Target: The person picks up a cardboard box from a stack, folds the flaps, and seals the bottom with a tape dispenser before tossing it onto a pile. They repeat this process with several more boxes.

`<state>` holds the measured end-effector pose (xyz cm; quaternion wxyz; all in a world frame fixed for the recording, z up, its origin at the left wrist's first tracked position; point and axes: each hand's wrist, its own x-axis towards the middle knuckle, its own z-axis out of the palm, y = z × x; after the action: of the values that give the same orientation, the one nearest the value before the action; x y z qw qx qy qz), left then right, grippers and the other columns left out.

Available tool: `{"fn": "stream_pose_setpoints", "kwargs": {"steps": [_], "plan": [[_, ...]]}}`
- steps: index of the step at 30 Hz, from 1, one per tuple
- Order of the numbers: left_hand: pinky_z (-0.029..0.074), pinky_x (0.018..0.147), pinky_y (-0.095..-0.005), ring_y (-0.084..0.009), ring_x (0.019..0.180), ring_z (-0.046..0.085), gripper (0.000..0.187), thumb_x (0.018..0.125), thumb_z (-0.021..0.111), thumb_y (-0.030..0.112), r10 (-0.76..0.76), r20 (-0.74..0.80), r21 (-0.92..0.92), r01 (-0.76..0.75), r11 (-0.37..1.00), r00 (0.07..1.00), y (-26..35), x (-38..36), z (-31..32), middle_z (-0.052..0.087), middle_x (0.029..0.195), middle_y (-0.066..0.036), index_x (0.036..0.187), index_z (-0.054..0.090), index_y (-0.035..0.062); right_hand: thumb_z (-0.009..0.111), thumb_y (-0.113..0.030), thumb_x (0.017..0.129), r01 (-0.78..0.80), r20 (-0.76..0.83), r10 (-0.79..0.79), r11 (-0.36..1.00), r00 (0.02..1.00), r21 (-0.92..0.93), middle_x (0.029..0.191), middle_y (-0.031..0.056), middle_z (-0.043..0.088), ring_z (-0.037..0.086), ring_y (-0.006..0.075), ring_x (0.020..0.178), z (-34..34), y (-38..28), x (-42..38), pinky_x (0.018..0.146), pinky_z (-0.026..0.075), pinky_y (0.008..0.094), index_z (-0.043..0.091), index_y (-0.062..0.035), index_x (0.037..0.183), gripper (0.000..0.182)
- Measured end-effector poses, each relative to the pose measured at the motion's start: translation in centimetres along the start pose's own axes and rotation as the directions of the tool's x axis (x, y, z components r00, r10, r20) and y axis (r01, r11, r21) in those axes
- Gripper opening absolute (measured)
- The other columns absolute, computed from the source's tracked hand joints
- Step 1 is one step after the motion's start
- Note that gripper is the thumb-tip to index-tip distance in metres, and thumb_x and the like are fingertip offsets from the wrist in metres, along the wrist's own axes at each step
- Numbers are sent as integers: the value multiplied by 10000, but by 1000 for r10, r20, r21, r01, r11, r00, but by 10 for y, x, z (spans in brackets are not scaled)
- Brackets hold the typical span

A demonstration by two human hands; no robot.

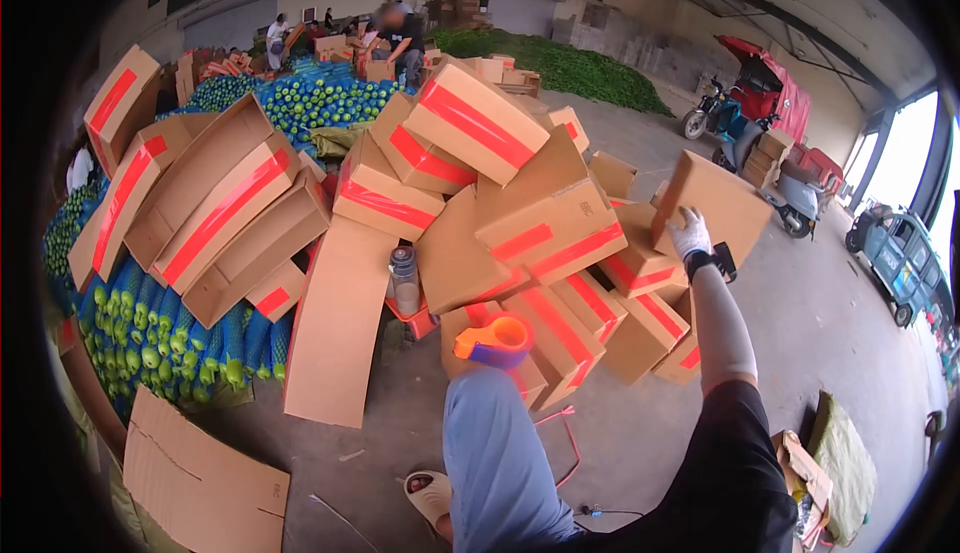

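Observation:
My right hand (688, 234), in a white glove and with a dark band at the wrist, reaches out at the right of a box pile. Its fingers are spread against the near face of a tilted cardboard box (722, 201); whether they grip it is not clear. My left hand is out of view. An orange and purple tape dispenser (497, 341) appears just beyond my knee, in front of a taped box (560, 338). Behind it, a grey drink bottle (404, 281) stands among the boxes.
Cardboard boxes with red tape (480, 118) lie heaped ahead. Blue net bags of green produce (165, 328) fill the left. A flattened cardboard sheet (205, 473) lies on the floor. Scooters (795, 203) and a small blue vehicle (900, 258) stand at right. People (402, 38) work farther back.

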<state>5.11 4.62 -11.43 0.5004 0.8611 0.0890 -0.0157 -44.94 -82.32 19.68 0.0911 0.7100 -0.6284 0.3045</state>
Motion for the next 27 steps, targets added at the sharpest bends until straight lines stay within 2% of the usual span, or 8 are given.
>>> {"fn": "stream_pose_setpoints", "kwargs": {"steps": [1,4,6,10,16,19,25,27], "plan": [[417,1051,-380,-290,1214,528,424,926,578,97,14,17,7,-15,1000,1000,7,0,7,557,1320,-194,1321,526,-47,610,-225,875,-294,168,304,952,938,-83,1439,242,461,417,363,1365,-6,8,26,1128,353,374,502,-93,1393,546],[411,1057,-391,-306,1227,512,449,912,595,107,84,80,28,-87,996,993,27,3,25,541,1332,-204,1330,518,-35,557,-123,880,-327,290,174,684,941,652,1274,190,627,645,283,1119,12,30,46,973,487,332,541,-83,1359,481],[406,1061,-399,-316,1236,502,467,902,606,114,135,148,41,-143,989,980,43,6,44,530,1340,-210,1336,512,-28,564,-93,870,-9,-106,62,896,992,444,1083,144,719,702,228,966,38,58,20,876,527,317,669,-70,1194,341],[398,1069,-414,-337,1253,481,504,882,629,128,192,280,74,-220,973,941,64,10,77,507,1356,-223,1348,500,-13,577,-65,829,-102,-55,129,929,990,355,853,116,738,716,224,848,105,107,-126,817,546,322,750,-64,909,190],[385,1082,-436,-369,1279,450,562,852,663,148,254,389,143,-330,933,886,70,29,98,474,1380,-243,1365,482,9,586,-78,793,-228,442,94,938,892,262,810,73,734,706,230,772,144,114,-464,741,560,336,741,-57,946,219],[378,1088,-447,-385,1292,435,592,837,680,158,269,427,183,-374,909,863,67,46,101,457,1392,-253,1374,474,20,553,-141,792,-151,821,104,988,562,-22,961,94,736,696,269,944,114,94,-596,869,542,390,727,-101,1045,310],[365,1100,-470,-416,1318,404,653,808,714,179,309,396,236,-421,876,865,15,136,56,424,1416,-273,1392,456,42,596,-202,803,-200,951,103,979,293,-45,1001,133,728,694,303,933,16,13,-566,884,529,396,738,-117,1041,290],[361,1105,-477,-427,1327,393,674,798,725,186,320,371,348,-450,822,872,-29,176,5,413,1423,-280,1397,450,49,555,-99,853,-429,894,97,896,438,113,951,114,739,696,195,858,21,-3,-522,783,545,320,722,-38,1048,264]]}}
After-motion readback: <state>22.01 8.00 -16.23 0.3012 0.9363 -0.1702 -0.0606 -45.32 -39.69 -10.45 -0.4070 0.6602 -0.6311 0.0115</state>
